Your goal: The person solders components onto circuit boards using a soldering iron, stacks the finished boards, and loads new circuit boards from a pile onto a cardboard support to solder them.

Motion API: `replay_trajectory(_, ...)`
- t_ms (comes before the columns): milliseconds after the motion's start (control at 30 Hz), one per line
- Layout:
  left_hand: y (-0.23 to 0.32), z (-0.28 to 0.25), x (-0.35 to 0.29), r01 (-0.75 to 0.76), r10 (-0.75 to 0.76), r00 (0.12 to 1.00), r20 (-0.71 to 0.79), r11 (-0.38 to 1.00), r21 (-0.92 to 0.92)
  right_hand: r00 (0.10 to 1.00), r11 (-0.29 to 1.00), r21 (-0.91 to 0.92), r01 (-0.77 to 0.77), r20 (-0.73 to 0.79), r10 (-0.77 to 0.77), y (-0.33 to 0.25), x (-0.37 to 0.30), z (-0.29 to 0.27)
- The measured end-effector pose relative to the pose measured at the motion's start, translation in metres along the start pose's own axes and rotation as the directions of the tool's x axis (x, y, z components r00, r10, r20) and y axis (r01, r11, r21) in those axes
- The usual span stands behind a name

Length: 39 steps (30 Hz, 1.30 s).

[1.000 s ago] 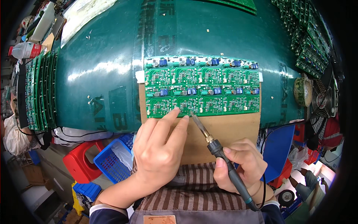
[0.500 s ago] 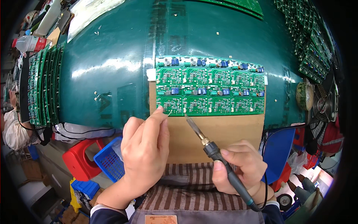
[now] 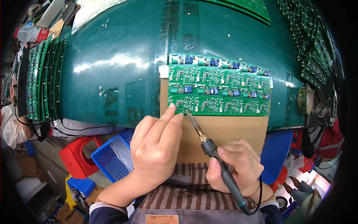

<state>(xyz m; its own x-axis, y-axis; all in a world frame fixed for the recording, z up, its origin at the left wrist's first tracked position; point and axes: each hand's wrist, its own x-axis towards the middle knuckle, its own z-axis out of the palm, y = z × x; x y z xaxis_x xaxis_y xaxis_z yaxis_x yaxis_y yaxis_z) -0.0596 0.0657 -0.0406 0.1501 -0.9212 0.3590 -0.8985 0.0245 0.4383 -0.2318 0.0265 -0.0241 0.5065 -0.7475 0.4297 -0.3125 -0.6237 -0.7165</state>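
Observation:
In my right hand (image 3: 238, 164) is a soldering iron (image 3: 223, 164) with a dark handle, its tip angled up and left to the lower edge of a green circuit board panel (image 3: 207, 105). The panel carries repeated circuits with blue and green components. My left hand (image 3: 156, 147) is closed, its index fingertip at the panel's lower left corner and its other fingers close to the iron's tip. It pinches thin solder wire, which is mostly hidden by the fingers now. Brown cardboard (image 3: 223, 138) lies under the panel and extends towards me.
Circuit boards (image 3: 44, 78) stand in a row at the left, by a bottle (image 3: 30, 34). More boards (image 3: 302, 41) are piled at the far right, near a tape roll (image 3: 305, 100) and a fan (image 3: 322, 106). Below the table's left side are a red stool (image 3: 71, 158) and blue basket (image 3: 108, 160).
The view has shifted, so the panel appears farther right. The iron's tip has come closer to my left fingers and the panel's lower left circuit. The pale wire seen earlier at the fingertips is now mostly hidden.

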Motion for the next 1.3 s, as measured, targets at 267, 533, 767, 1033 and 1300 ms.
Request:
replay_trajectory(267,-0.001,0.002,-0.002,0.024,-0.024,1.000,-0.019,0.999,-0.024,1.000,1.000,-0.019,-0.016,0.011,0.016,-0.002,0.000,0.002)
replay_trajectory(533,-0.004,-0.010,0.007,0.080,-0.075,0.994,0.078,0.995,-0.064,0.961,0.974,0.099,-0.203,-0.168,0.217,0.007,-0.004,-0.017)
replay_trajectory(767,-0.006,-0.011,0.014,0.060,-0.034,0.988,0.148,0.983,-0.173,0.951,0.954,-0.281,0.106,0.309,-0.015,0.073,0.062,-0.039)
replay_trajectory(1033,-0.013,-0.044,0.010,-0.119,0.163,0.972,0.169,0.963,-0.241,0.887,0.967,-0.129,0.218,0.439,-0.142,0.085,0.073,-0.029)
replay_trajectory(1300,-0.024,-0.054,0.011,-0.072,0.146,0.931,0.335,0.972,-0.224,0.877,0.952,-0.174,0.251,0.458,-0.148,0.102,0.082,-0.026)
